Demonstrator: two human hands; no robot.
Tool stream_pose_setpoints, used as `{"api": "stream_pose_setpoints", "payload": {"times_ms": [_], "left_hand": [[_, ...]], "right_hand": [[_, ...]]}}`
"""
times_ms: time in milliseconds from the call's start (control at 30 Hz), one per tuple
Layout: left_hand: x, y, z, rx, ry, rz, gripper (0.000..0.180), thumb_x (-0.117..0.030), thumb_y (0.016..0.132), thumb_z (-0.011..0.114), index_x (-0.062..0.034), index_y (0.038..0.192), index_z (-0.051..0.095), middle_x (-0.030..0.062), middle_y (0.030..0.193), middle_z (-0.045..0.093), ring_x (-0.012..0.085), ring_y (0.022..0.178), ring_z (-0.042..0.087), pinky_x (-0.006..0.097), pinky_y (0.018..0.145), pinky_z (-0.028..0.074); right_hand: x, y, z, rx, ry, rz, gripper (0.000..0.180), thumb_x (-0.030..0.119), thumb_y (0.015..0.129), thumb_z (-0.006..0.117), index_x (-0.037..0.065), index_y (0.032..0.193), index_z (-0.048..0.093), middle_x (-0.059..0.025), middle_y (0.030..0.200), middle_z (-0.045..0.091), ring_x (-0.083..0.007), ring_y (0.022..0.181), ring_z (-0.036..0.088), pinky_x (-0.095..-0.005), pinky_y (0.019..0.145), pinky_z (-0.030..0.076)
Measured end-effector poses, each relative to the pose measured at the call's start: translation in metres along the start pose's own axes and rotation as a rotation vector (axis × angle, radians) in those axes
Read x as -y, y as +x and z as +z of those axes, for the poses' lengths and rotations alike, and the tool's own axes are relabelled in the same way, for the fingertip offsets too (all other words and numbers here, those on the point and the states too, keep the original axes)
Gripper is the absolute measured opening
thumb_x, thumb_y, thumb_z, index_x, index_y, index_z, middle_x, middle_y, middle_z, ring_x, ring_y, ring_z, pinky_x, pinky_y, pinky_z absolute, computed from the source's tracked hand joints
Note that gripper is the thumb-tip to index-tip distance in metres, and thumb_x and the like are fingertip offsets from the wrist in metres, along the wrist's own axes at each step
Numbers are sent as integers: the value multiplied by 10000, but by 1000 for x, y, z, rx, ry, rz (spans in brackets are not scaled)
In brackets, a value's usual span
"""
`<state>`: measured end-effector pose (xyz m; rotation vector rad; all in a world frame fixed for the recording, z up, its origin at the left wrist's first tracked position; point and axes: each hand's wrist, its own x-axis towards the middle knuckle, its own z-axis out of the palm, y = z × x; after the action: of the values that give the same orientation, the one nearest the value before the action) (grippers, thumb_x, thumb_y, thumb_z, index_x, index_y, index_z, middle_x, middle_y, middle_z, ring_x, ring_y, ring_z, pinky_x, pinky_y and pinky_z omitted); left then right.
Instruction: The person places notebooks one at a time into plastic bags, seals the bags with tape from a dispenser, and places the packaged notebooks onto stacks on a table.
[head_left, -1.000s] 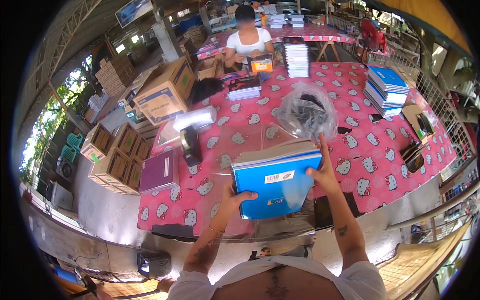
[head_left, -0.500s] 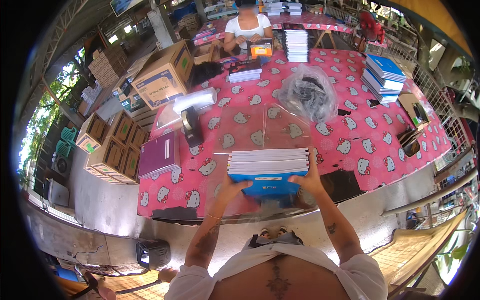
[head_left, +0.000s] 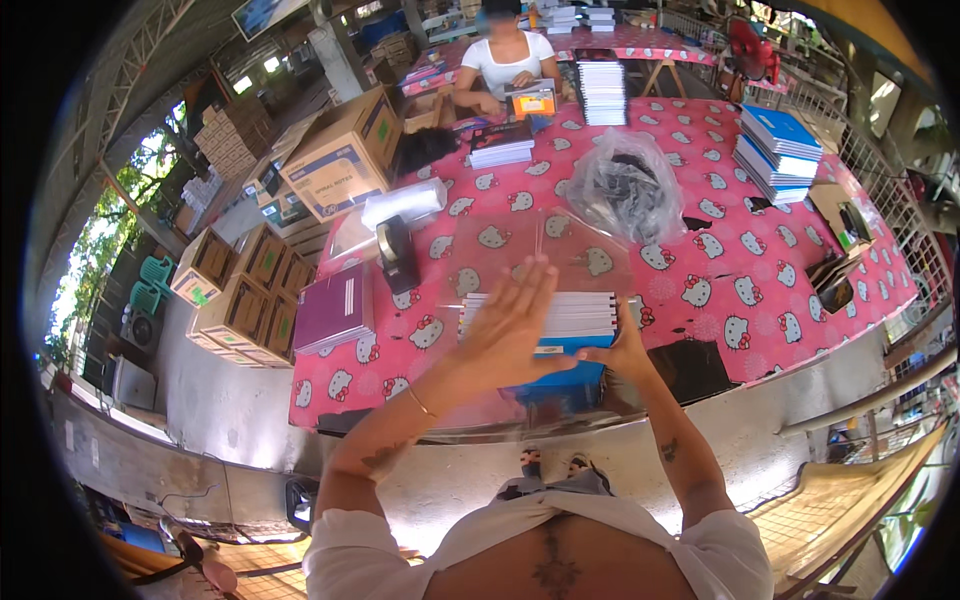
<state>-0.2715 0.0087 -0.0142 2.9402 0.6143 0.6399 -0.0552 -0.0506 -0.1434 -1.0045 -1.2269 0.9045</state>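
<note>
A stack of blue notebooks point(head_left: 578, 318), white page edges upward, stands at the table's near edge on a sheet of clear plastic point(head_left: 510, 235). My right hand point(head_left: 624, 352) grips the stack's right side, thumb on the blue front cover and fingers along the end. My left hand point(head_left: 508, 335) is flat and open, fingers stretched forward over the stack's left part, hiding much of it. I cannot tell whether the left palm touches the books. A black tape dispenser point(head_left: 398, 255) and a pile of purple notebooks point(head_left: 335, 310) lie to the left.
A pink patterned cloth point(head_left: 640, 270) covers the table. A clear bag of dark material point(head_left: 628, 188), a blue notebook stack point(head_left: 778, 155) and a roll of clear plastic point(head_left: 405, 203) lie on it. Cartons point(head_left: 345, 160) stand left. Across the table sits a person point(head_left: 508, 65) handling a box.
My left hand has let go of the stack's left side and moved up and right over it, fingers extended. My right hand keeps its grip. The person opposite has moved their hands.
</note>
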Motion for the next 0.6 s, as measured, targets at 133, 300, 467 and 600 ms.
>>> {"api": "stream_pose_setpoints", "payload": {"times_ms": [133, 300, 467, 600], "left_hand": [[20, 16, -7, 271, 159, -81, 862, -564, 763, 760, 93, 1251, 489, 276, 1090, 591, 402, 1032, 617, 500, 889, 485], [39, -3, -18, 238, 101, -87, 726, -528, 731, 801, 48, 1110, 574, 215, 898, 661, 386, 848, 680, 425, 750, 546], [112, -37, 8, -35, -787, -802, 632, -473, 804, 788, 40, 1130, 614, 139, 906, 717, 242, 880, 704, 344, 754, 558], [166, -58, 114, -200, -1297, -1032, 535, -425, 837, 780, 6, 1139, 683, 109, 1049, 723, 213, 926, 692, 335, 779, 554]], "right_hand": [[-5, 4, 0, -3, 101, 41, 870, 90, 615, 936, 62, 1309, 412, -59, 1221, 553, -168, 1171, 519, -346, 1041, 410], [16, 15, -4, 4, 133, -31, 959, 256, 704, 888, 67, 1456, 324, -115, 1394, 465, -221, 1251, 495, -384, 1050, 421], [-72, -9, -21, 16, 697, 663, 1006, 607, 810, 721, 123, 1547, 236, -117, 1526, 336, -327, 1321, 458, -419, 1057, 430], [-72, 38, -32, -51, 248, 656, 438, 327, 911, 704, 50, 1235, 602, -82, 1031, 645, -211, 901, 635, -410, 784, 549]]}}
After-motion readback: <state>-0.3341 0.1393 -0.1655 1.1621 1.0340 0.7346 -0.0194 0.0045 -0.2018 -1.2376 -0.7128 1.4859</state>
